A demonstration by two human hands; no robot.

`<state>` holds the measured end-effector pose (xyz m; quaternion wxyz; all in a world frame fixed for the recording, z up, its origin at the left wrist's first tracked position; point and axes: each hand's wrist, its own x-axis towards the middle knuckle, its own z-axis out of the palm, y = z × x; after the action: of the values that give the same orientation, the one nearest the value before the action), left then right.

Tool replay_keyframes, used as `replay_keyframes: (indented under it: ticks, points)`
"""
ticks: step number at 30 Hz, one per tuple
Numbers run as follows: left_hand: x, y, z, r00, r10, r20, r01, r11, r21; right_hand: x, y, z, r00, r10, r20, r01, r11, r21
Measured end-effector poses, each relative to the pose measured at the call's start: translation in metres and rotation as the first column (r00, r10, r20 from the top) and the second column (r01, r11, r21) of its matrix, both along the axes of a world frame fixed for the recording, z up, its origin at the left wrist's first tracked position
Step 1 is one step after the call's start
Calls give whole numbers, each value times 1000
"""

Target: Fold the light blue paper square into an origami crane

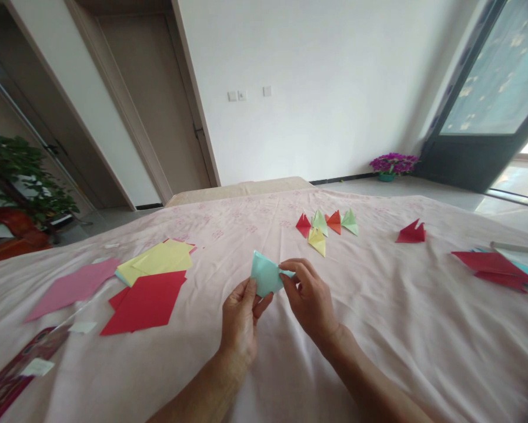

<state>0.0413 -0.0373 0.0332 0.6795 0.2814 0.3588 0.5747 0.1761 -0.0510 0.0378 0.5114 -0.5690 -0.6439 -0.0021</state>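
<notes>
A: Where's the turquoise paper (264,278)?
B: Above the near middle of the pink cloth (378,358), up in both hands.
A: How does it point?
B: Its long axis runs roughly left to right, the right end slightly nearer. The broad part is on the left, with one corner pointing far; it narrows to a slim tip pointing right.
A: And the grips?
B: The left hand (240,314) is closed on the broad part's near edge, thumb on top, fingers beneath. The right hand (310,296) pinches the narrow end between thumb and forefinger, the tip showing just past them.
A: What lies around?
B: Farther off, slightly right, a cluster of five folded pieces: red, green, orange, green, with a yellow folded piece (317,241) nearest. A red folded piece (411,233) sits apart to their right. On the left, yellow sheets (162,258) lie beyond red sheets (147,304), with a pink sheet (72,289) farther left.
</notes>
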Motion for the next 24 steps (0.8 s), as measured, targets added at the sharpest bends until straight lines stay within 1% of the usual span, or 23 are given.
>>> replay_keyframes:
  ticks: [2, 6, 11, 14, 17, 20, 24]
  points:
    - [0, 0, 1, 1000, 12, 10, -12, 1000, -4, -1, -2, -1, 999, 16, 35, -17, 999, 27]
    - [0, 0, 3, 999, 37, 20, -37, 999, -4, -3, -6, 0, 993, 32, 111, -35, 999, 29]
    - [0, 0, 4, 999, 29, 38, -30, 999, 17, -6, -9, 3, 981, -37, 189, 33, 999, 29]
    - [0, -2, 4, 999, 13, 47, -15, 999, 30, -7, -10, 3, 976, -61, 209, 58, 998, 18]
    - [1, -2, 3, 999, 15, 51, -18, 999, 42, -7, -11, 3, 972, -65, 225, 58, 998, 36]
    - [2, -2, 2, 998, 25, 51, -28, 998, 47, -7, -11, 3, 973, -89, 211, 80, 995, 52]
    - [2, -3, 0, 999, 15, 52, -18, 998, 54, -9, -12, 2, 975, -95, 200, 90, 995, 36]
